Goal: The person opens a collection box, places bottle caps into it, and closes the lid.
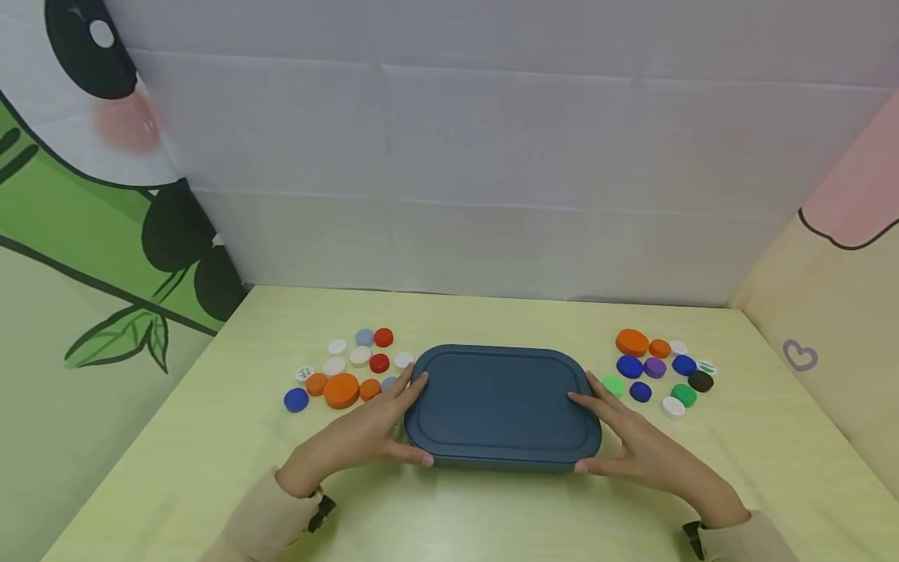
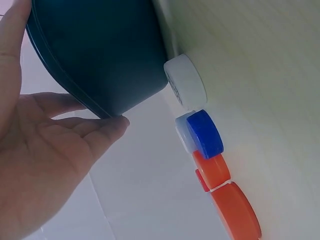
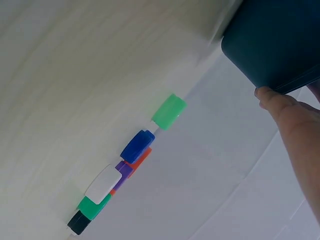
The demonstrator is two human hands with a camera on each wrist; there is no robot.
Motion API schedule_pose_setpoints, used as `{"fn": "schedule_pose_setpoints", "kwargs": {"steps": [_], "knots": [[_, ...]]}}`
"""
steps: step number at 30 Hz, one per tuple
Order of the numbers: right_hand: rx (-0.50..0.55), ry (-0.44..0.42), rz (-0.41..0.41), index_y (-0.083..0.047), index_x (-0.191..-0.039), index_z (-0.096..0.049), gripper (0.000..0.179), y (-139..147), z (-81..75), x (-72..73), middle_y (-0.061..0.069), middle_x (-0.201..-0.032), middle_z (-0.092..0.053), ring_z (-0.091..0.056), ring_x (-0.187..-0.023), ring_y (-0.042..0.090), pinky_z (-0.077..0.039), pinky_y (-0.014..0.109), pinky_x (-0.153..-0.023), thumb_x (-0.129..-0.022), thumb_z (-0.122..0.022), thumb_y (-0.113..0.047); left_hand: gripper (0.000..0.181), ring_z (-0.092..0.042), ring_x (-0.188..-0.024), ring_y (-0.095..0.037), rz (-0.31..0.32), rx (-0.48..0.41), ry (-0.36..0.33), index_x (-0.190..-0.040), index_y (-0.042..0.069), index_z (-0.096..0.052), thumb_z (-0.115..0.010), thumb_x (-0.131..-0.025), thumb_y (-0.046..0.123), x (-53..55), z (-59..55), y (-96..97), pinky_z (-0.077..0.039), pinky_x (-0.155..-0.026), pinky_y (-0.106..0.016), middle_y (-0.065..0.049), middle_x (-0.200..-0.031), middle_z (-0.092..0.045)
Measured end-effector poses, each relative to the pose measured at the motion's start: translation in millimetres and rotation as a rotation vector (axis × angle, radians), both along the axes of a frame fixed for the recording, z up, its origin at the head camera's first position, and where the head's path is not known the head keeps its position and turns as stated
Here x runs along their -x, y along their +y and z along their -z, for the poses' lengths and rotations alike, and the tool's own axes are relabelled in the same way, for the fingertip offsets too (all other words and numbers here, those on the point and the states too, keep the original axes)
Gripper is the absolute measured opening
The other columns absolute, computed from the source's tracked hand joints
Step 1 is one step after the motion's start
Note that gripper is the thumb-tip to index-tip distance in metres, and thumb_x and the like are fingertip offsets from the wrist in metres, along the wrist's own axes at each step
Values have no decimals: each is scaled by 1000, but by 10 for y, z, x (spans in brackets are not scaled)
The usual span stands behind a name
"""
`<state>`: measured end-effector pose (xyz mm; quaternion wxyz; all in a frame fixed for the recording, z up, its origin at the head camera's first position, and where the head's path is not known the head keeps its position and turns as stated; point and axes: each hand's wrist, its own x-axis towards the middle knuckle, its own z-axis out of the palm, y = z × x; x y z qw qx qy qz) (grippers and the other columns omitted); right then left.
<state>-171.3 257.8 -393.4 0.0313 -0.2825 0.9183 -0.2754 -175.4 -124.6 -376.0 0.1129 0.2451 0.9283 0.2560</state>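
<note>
A dark blue lidded box (image 1: 502, 406) with rounded corners sits between both hands in the head view. My left hand (image 1: 375, 429) grips its left end, thumb at the front edge and fingers along the left rim. At the opposite end, my right hand (image 1: 635, 441) holds the box the same way, with its thumb at the front right corner. The left wrist view has the box's dark side wall (image 2: 100, 50) close above, fingertips right at its rim. In the right wrist view, fingers (image 3: 275, 100) touch the rim beside the box wall (image 3: 280, 45).
Bottle caps lie in two groups on the pale wooden table (image 1: 477, 519). Left of the box are red, white, blue and orange caps (image 1: 342, 390); on the right are orange, blue, purple, green, black and white caps (image 1: 655, 368). A white sheet (image 1: 492, 156) hangs behind.
</note>
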Motion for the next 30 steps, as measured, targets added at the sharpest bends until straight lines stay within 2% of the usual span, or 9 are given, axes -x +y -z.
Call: {"fn": "schedule_pose_setpoints", "kwargs": {"steps": [13, 19, 25, 30], "knots": [[20, 28, -14, -21, -138, -39, 74, 4, -28, -3, 21, -151, -14, -24, -133, 45, -40, 56, -95, -75, -66, -48, 104, -22, -137, -38, -13, -35, -16, -147, 15, -19, -66, -66, 62, 26, -36, -12, -36, -103, -51, -15, -154, -5], [74, 49, 0, -23, -138, -39, 69, 22, -74, 21, 16, -153, -13, -22, -134, 45, -37, 60, -95, -77, -68, -39, 98, -25, -136, -36, -14, -79, -27, -145, 17, -25, -67, -67, 59, 58, -67, -11, -37, -102, -49, -15, -154, -6], [131, 127, -2, -18, -137, -41, 67, 27, -147, 102, 18, -151, -17, -26, -131, 48, -39, 61, -91, -77, -71, -24, 90, -26, -136, -35, -27, -129, 1, -143, 19, -33, -69, -69, 56, 128, -100, -18, -37, -102, -51, -15, -153, -13], [157, 213, -35, -14, -135, -43, 71, 25, -181, 197, 24, -147, -23, -33, -127, 49, -43, 57, -88, -72, -71, -33, 85, -27, -134, -40, -13, -184, 43, -141, 14, -36, -71, -71, 49, 196, -145, -28, -37, -100, -55, -18, -151, -17]]}}
